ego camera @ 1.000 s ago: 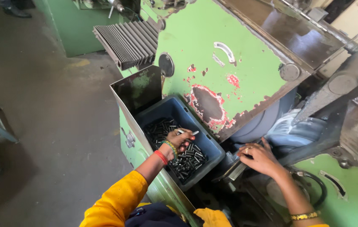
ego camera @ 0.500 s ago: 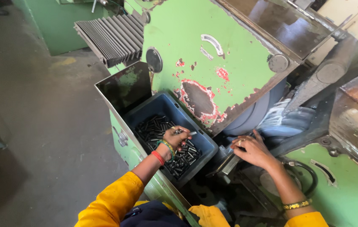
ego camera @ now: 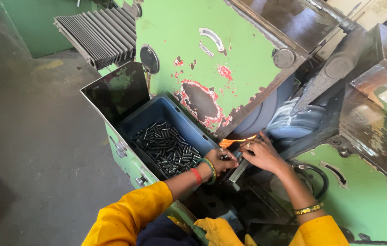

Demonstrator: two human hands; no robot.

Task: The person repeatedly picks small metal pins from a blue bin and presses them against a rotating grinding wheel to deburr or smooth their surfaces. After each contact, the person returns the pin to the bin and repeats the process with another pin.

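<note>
A blue bin (ego camera: 159, 110) holds several small dark metal pins (ego camera: 166, 146). My left hand (ego camera: 221, 161), with red and green bangles at the wrist, sits at the bin's right edge, fingers closed around a few dark pins. My right hand (ego camera: 261, 154), a gold bangle on its wrist, rests on a narrow metal guide rail (ego camera: 238, 171) in front of the spinning grinding wheel (ego camera: 289, 123). Orange sparks (ego camera: 235, 141) show just beyond both hands. The two hands almost touch.
A worn green machine cover (ego camera: 189, 50) with chipped paint rises behind the bin. A ribbed black bellows (ego camera: 98, 34) sits at upper left. A dark metal plate (ego camera: 113, 91) stands along the bin's left. Grey concrete floor (ego camera: 29, 146) lies to the left.
My left hand has moved from the pile of pins in the bin rightward to the rail, next to my right hand. Sparks now show by the wheel.
</note>
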